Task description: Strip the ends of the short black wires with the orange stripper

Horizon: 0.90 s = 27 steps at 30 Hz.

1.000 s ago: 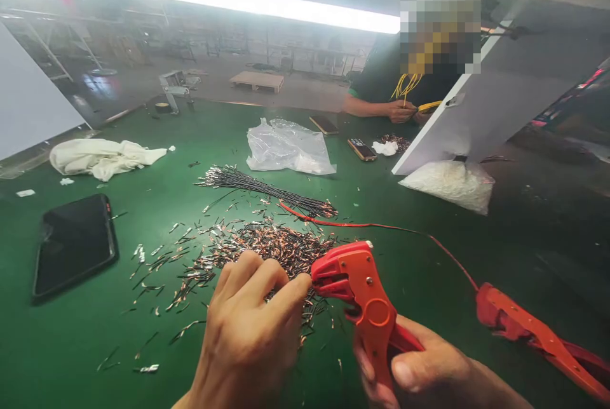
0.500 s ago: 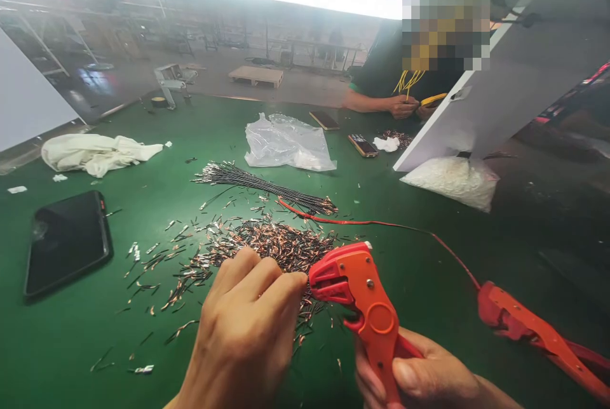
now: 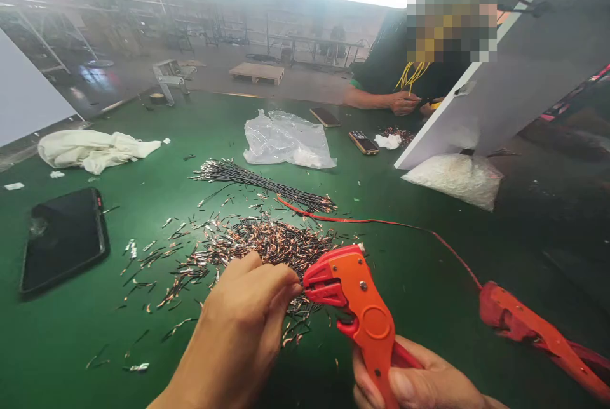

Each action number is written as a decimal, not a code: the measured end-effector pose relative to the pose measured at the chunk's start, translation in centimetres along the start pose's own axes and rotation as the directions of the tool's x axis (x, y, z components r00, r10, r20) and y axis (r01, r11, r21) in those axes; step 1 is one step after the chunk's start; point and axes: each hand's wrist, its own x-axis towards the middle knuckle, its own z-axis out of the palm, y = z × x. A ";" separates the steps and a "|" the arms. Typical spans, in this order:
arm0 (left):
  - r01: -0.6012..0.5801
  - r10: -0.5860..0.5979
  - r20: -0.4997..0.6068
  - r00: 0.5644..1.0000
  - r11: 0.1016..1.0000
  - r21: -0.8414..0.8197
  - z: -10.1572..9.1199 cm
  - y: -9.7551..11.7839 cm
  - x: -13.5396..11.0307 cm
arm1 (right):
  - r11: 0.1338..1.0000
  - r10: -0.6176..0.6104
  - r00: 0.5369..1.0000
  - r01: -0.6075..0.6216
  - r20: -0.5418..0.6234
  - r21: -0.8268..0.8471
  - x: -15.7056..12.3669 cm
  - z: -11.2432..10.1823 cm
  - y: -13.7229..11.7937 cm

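Observation:
In my right hand (image 3: 419, 377) is an orange and red wire stripper (image 3: 366, 314), my fingers wrapped round its handles. Its red jaws point left. My left hand (image 3: 238, 320) is closed in a pinch right at those jaws; what lies between the fingertips is too small and hidden to make out. Beneath and behind both hands spreads a pile of short black wire offcuts (image 3: 271, 241) with bare copper ends. Just beyond it lies a bundle of black wires (image 3: 267, 185), silvery terminals at its left end and bare copper at its right.
A second wire stripper (image 3: 538, 326) lies at the right, a red strip (image 3: 352, 221) running from it. Around the green table (image 3: 157, 110) are a dark phone (image 3: 64, 237), white cloth (image 3: 95, 148), plastic bag (image 3: 286, 139) and filled bag (image 3: 455, 180). Across sits a person (image 3: 376, 72) holding yellow wires.
My left hand has rotated a little, thumb side now showing, and shifted slightly left and down. The wire stripper has moved slightly left with my right hand. The camera view has shifted slightly.

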 end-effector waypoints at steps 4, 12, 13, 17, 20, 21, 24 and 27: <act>0.045 -0.045 0.024 0.999 0.999 0.003 0.3 -0.4 -0.3 | 0.998 0.054 0.998 -0.053 0.035 -0.016 0.1 -0.3 -0.1; 0.220 -0.200 0.194 0.960 0.971 -0.092 0.5 -0.6 -0.5 | 0.999 0.040 0.998 -0.041 0.053 0.026 0.5 -0.8 0.8; 0.234 -0.206 0.225 0.953 0.966 -0.109 0.4 -0.6 -0.5 | 0.999 0.030 0.998 -0.032 0.057 0.030 0.5 -0.8 0.9; 0.313 -0.226 0.361 0.905 0.928 -0.203 -0.1 -0.7 -0.1 | 0.993 0.113 0.994 -0.113 -0.006 0.017 0.3 -0.3 0.1; 0.410 -0.262 0.447 0.855 0.869 -0.276 -0.5 -0.8 0.5 | 0.988 0.152 0.988 -0.152 -0.041 0.011 0.0 0.1 -0.4; 0.439 -0.271 0.471 0.839 0.849 -0.295 -0.6 -0.8 0.8 | 0.989 0.146 0.989 -0.146 -0.035 0.009 0.0 0.1 -0.3; 0.526 -0.321 0.529 0.786 0.797 -0.299 -0.7 -0.6 1.4 | 0.996 0.090 0.996 -0.090 -0.007 0.021 0.0 -0.4 0.3; 0.584 -0.401 0.519 0.755 0.771 -0.253 -0.7 -0.2 1.6 | 0.998 0.059 0.998 -0.059 0.013 0.024 0.1 -1.0 0.5</act>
